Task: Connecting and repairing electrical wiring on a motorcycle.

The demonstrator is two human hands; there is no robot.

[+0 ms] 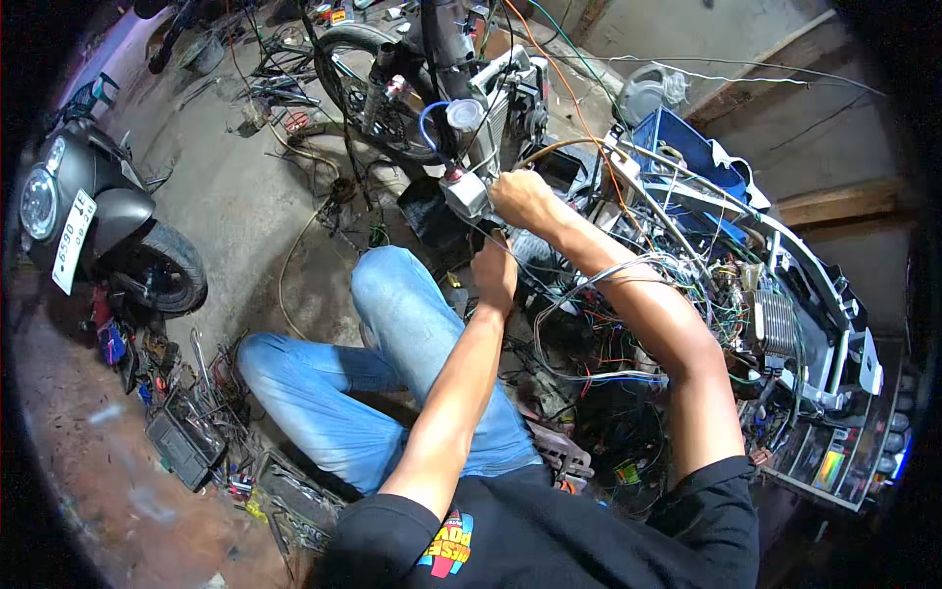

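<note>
My right hand (526,202) is closed in a fist against the right side of a small silver metal block (467,194) on a partly stripped motorbike. Just below it, my left hand (494,272) is also closed, with the thumb side up, under the block. What either hand grips is hidden behind the fingers. Above the block sits a round whitish cap (464,115), and a blue hose (426,126) curves beside it. A loose bundle of thin wires (549,339) loops around near my right forearm.
On the right lies a bare frame (775,240) full of tangled wiring, with a blue bin (687,147) behind it. A dark scooter (108,206) stands at left. Scattered tools and a black tray (184,439) lie near my bent knees. A spoked wheel (343,69) is ahead.
</note>
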